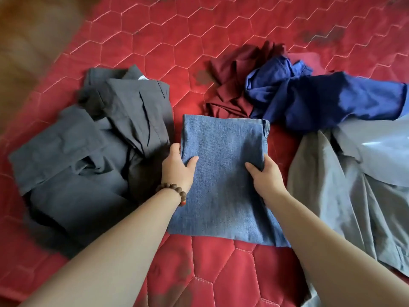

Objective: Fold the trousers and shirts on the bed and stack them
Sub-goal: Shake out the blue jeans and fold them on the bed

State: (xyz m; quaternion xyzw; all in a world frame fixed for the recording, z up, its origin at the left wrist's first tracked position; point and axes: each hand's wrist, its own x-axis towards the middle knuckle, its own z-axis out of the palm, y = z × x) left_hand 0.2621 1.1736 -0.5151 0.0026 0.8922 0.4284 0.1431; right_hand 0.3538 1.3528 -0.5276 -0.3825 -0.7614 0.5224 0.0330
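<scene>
Both hands grasp the folded denim trousers [223, 173] on the red bed [155, 41]: left hand [178, 169] and right hand [264, 176] hide their fingers underneath. The grey garment [354, 185] at right is cut off by the frame.

Both bare forearms reach forward from the bottom edge, angling toward each other. The left hand [178, 168] grips a folded blue denim garment [223, 180] at its left edge, thumb on top and fingers tucked under; a brown wooden bead bracelet [173, 191] circles that wrist. The right hand [265, 176] grips the garment's right edge the same way, thumb lying across the cloth, fingers curled beneath.
</scene>
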